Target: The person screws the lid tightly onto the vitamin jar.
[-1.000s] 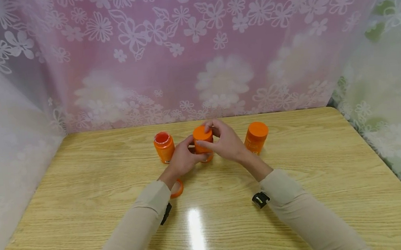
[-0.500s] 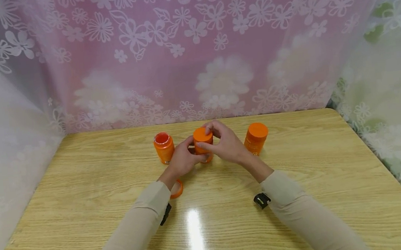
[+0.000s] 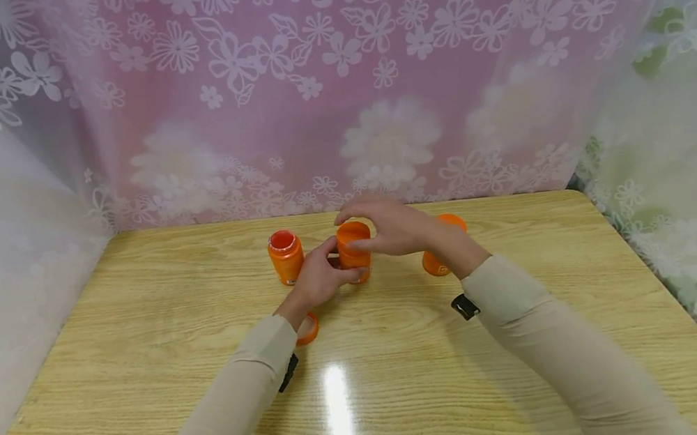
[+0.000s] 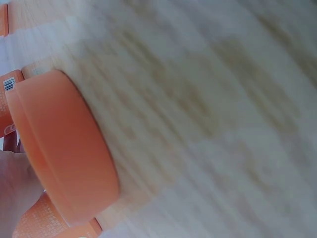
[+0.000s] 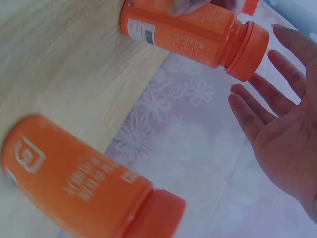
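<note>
My left hand (image 3: 319, 274) grips the middle orange bottle (image 3: 355, 262) around its body, thumb at the front. The bottle stands upright, and its orange cap (image 5: 249, 51) sits on the neck with a narrow groove below it. My right hand (image 3: 390, 226) is spread near that cap. In the right wrist view its fingers (image 5: 285, 69) are loosely extended and hold nothing; whether one touches the cap I cannot tell. Behind my right wrist stands a capped orange bottle (image 5: 74, 178), partly hidden in the head view.
Left of my left hand stands an uncapped orange bottle (image 3: 286, 258), its red mouth showing. A loose orange cap (image 4: 74, 148) lies on the wooden table (image 3: 181, 374) by my left wrist. A pink floral curtain (image 3: 338, 106) hangs behind the table.
My right hand has loosened from the middle bottle's cap, and its fingers have spread. Its wrist has swung up and right, now covering part of the right bottle. My left hand has stayed put.
</note>
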Demonstrator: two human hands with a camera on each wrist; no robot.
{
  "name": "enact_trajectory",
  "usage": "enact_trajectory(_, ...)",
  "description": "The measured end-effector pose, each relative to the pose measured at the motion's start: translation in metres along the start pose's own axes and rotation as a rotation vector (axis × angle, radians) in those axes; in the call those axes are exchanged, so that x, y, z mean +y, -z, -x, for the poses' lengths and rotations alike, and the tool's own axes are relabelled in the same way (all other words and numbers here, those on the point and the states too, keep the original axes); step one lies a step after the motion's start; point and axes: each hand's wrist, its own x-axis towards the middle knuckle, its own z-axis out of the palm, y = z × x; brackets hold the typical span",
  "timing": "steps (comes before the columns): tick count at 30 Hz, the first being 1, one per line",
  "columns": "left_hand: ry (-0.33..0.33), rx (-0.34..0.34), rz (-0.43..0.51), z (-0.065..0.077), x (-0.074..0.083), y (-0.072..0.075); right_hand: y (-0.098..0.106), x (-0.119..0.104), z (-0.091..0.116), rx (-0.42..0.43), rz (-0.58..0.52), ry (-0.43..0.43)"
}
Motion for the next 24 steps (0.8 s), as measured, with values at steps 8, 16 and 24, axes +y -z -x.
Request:
enact_trajectory(8,0.013,-0.002,0.009,0.003,0.004,0.002,0.004,-0.005,-0.012,-0.147,0.084,-0.037)
enact_trajectory(16,0.013,0.008,0.015,0.002,0.0,0.001,0.008,-0.009,-0.013,-0.2,0.085,-0.005)
enact_trajectory(24,-0.001,0.004,0.045,0.001,0.0,0.0,0.007,-0.014,-0.013,-0.175,0.125,-0.063)
